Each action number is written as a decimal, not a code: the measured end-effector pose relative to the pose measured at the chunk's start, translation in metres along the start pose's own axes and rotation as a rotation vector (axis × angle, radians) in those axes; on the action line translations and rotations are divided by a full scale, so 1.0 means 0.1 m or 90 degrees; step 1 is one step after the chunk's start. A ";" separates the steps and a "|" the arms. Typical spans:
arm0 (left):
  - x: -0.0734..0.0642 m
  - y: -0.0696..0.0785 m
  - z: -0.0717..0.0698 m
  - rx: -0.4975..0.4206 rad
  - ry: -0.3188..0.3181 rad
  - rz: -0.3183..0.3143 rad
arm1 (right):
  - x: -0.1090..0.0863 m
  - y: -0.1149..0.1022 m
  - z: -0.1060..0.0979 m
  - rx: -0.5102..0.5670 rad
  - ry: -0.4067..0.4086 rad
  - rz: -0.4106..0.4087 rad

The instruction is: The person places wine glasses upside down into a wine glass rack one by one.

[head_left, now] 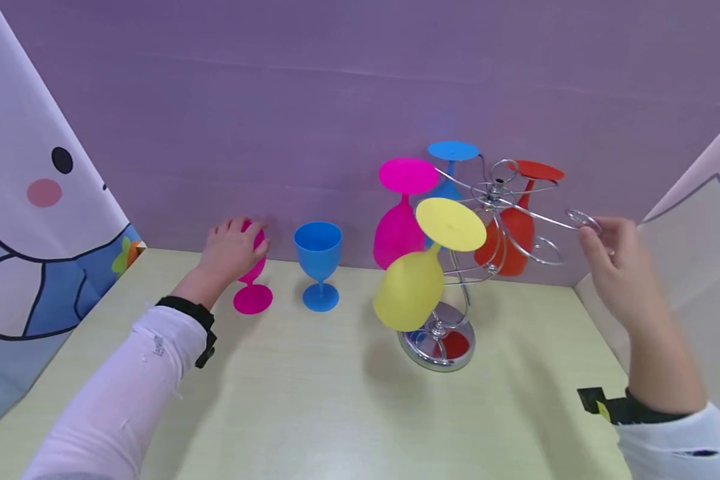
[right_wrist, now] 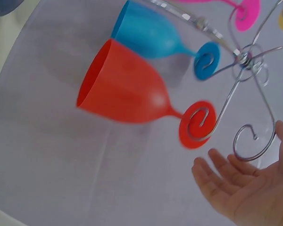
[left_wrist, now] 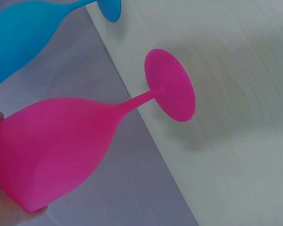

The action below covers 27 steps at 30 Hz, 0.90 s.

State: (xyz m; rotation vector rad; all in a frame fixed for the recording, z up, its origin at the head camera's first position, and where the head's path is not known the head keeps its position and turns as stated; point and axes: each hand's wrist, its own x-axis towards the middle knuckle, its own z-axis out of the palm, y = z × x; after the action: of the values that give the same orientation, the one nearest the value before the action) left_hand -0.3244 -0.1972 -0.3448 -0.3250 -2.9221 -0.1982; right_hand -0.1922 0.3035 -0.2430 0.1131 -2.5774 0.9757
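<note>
My left hand [head_left: 233, 248] grips a pink goblet [left_wrist: 61, 146] by the bowl from above, with fingers and thumb about its rim. The goblet is upright, its foot close over the table. Beside it on the right stands an upright blue goblet [head_left: 318, 250]. At the right, my right hand [head_left: 621, 270] holds a bare spiral hook [right_wrist: 252, 146] of a chrome wine glass rack [head_left: 437, 357], thumb against the wire and fingers at the curl. Upside down on other hooks hang a yellow goblet [head_left: 409, 290], a pink one [head_left: 399, 233], a red one [right_wrist: 127, 89] and a blue one [right_wrist: 151, 35].
The rack's round base stands on the pale wooden table [head_left: 312, 400]. A purple backdrop [head_left: 264, 133] rises behind the table's far edge. Printed cartoon panels [head_left: 36, 200] flank the table at both sides. The hanging yellow goblet leans out toward the front.
</note>
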 end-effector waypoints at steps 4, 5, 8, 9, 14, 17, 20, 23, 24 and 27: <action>-0.02 -0.02 -0.02 -0.005 0.000 -0.003 | -0.10 -0.12 0.07 -0.005 0.022 0.037; -0.02 -0.02 -0.03 -0.006 0.001 -0.003 | -0.13 -0.14 0.09 -0.006 0.029 0.043; -0.03 -0.03 -0.04 -0.005 -0.002 -0.004 | -0.20 -0.20 0.14 -0.015 0.050 0.060; -0.03 -0.04 -0.03 -0.005 -0.003 -0.004 | -0.23 -0.23 0.16 -0.020 0.057 0.067; -0.04 -0.05 -0.03 -0.008 -0.004 -0.007 | -0.34 -0.34 0.23 -0.040 0.075 0.090; -0.05 -0.05 -0.03 -0.010 -0.005 -0.008 | -0.40 -0.39 0.25 -0.049 0.081 0.097; -0.05 -0.05 -0.03 -0.011 -0.005 -0.008 | -0.44 -0.43 0.27 -0.054 0.081 0.108; -0.05 -0.04 -0.04 -0.010 -0.005 -0.010 | -0.47 -0.45 0.28 -0.055 0.080 0.121; -0.05 -0.04 -0.04 -0.010 -0.005 -0.010 | -0.48 -0.46 0.29 -0.055 0.081 0.124; -0.05 -0.04 -0.04 -0.006 -0.007 -0.013 | -0.51 -0.48 0.30 -0.047 0.085 0.122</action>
State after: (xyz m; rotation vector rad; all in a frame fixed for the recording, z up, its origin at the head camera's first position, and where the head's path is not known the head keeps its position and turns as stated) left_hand -0.3197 -0.2032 -0.3426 -0.2996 -2.9374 -0.2136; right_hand -0.1452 0.2450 -0.2526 -0.2162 -2.5306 0.9183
